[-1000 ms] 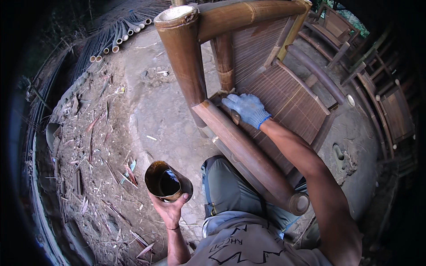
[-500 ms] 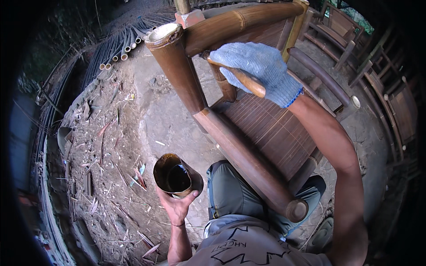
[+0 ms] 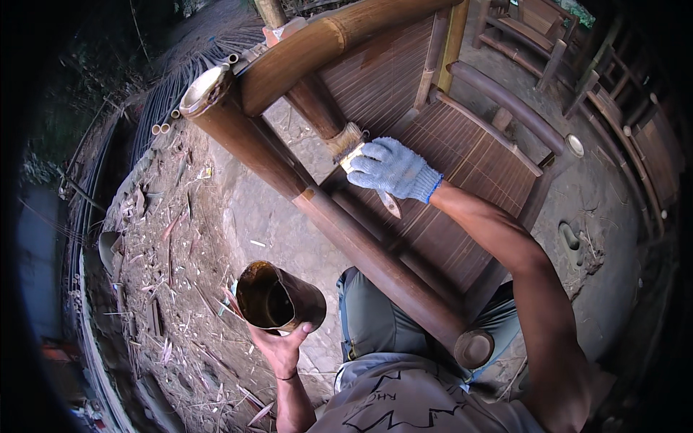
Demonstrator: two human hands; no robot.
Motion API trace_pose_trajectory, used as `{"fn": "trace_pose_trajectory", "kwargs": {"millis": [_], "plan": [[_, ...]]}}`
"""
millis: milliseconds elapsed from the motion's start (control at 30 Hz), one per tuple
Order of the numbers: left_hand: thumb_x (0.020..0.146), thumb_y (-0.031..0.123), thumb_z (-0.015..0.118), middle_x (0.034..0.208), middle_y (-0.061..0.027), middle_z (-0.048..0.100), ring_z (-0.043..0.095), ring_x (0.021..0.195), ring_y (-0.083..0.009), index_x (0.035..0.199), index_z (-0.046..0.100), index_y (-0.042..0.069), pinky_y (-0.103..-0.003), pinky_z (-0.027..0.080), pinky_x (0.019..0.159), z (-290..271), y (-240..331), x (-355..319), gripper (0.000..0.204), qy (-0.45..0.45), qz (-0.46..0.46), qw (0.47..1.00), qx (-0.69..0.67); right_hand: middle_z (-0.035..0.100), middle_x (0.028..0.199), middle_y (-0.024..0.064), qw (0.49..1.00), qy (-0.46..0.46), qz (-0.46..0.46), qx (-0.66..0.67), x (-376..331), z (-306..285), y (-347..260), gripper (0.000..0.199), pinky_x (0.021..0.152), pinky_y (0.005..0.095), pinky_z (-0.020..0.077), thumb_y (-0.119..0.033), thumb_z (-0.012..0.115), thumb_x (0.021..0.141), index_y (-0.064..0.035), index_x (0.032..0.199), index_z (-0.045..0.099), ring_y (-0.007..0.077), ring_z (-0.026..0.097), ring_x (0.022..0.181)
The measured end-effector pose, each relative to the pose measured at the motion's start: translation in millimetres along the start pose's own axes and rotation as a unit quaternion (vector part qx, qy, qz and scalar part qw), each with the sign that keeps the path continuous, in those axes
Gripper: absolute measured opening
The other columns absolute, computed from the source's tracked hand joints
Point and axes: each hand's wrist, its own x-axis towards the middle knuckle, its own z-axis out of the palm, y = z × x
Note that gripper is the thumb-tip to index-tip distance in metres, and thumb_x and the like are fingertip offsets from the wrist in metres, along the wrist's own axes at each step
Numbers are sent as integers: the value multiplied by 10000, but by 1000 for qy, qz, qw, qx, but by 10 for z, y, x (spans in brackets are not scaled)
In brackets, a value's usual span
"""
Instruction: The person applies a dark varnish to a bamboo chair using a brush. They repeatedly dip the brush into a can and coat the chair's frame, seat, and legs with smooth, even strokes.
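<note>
My gloved right hand [image 3: 393,169] is closed around a paintbrush [image 3: 346,141], with its wooden handle poking out below the fingers. The pale bristles touch the lower part of a short brown bamboo post [image 3: 315,108] under the armrest of a bamboo bench [image 3: 375,242]. My bare left hand [image 3: 278,349] grips a brown can [image 3: 306,302] from below, thumb along its side. The can is tilted, its mouth facing up and left, with dark liquid inside. The bench's slatted seat [image 3: 462,216] lies beneath my right forearm.
A thick front rail of the bench runs between my knees. Long bamboo poles [image 3: 162,128] lie piled at the far left. Dry leaves and scraps litter the dirt [image 3: 173,289] on the left. More bamboo furniture [image 3: 635,155] stands at the right.
My right hand has moved down and left with the paintbrush, from near the armrest to the short post's lower part. The view has shifted, and the can tilts more.
</note>
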Motion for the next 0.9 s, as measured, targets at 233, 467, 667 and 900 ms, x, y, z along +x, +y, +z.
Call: {"fn": "trace_pose_trajectory", "kwargs": {"millis": [233,467,667,900], "plan": [[624,376,942,1255,-157,564,573,1106,-246,1366,425,-56,-386,460,982,169,105,1,1002,9,-11,1000,-27,584,1191,-44,995,-83,17,51,-529,265,71,306,949,377,454,-222,557,872,-300,1154,644,194,517,1174],[642,410,926,1265,-164,542,554,1117,-266,1381,402,-59,-418,443,1004,395,375,110,1020,13,14,999,-34,610,1206,-19,959,-121,125,223,-714,143,292,313,983,386,458,-172,636,843,-258,1142,668,232,549,1196],[667,394,914,1299,-159,522,538,1140,-257,1395,392,-42,-426,430,1019,683,749,393,996,-3,72,995,-62,686,1090,76,550,195,622,522,-1057,-25,987,450,690,304,589,-300,708,893,-98,1288,634,131,670,795],[715,329,885,1340,-162,490,498,1208,-251,1404,343,-16,-430,384,1070,998,718,693,942,-20,107,987,-122,607,1057,174,289,605,418,613,-532,-626,2367,414,719,430,644,-219,627,939,-69,1307,509,298,678,918]]}}
